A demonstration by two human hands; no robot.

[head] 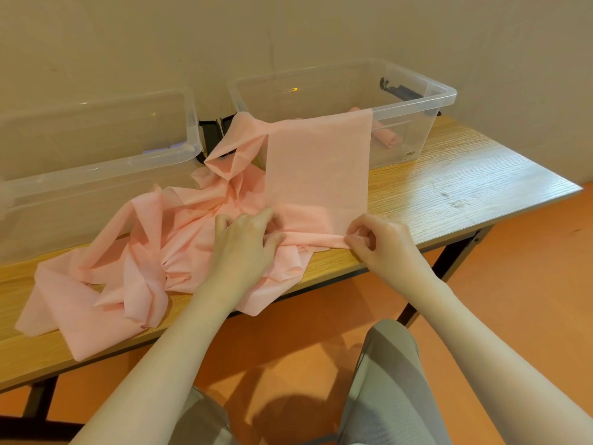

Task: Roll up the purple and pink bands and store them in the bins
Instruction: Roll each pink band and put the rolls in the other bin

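Fingers (356, 240) pinching pink band (317, 168) rolled edge, near table (465, 194) edge

A wood-grain table (449, 187) on dark legs stands against a beige wall, over an orange floor (513, 300). Two clear bins sit on it along the wall side: the left bin (96, 168) and the right bin (417, 101), with black latches between them. A heap of pink bands (134, 268) lies crumpled on the table in front of the bins, spilling a little over the near edge. One flat band (317, 162) drapes from the right bin's rim down onto the tabletop.
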